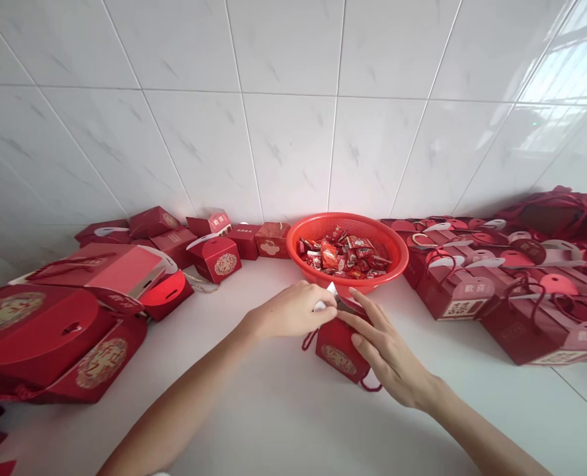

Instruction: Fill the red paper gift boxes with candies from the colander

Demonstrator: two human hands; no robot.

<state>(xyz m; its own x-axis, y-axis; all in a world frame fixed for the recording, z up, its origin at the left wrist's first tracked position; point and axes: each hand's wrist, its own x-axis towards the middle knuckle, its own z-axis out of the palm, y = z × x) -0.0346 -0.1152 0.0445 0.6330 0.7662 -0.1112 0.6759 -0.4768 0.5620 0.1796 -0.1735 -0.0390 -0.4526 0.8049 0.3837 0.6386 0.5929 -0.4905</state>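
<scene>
A small red gift box (340, 350) with a gold round emblem and dark red cords stands on the white surface in front of me. My left hand (301, 309) is curled at the left of its top, fingers pinched on a raised flap whose white inside shows. Fingers of my right hand (392, 350) are stretched out over the box's top and right side, touching it. Both hands partly hide the top edges, so how far it is folded shut is unclear. Just behind the box sits a red plastic basket (400, 254) holding wrapped candies (346, 254).
At the left are large red boxes (100, 277) and several small ones (217, 258) against the tiled wall (288, 152). Rows of red handled boxes (452, 284) fill the right side, with a dark red bundle (566, 215) behind them.
</scene>
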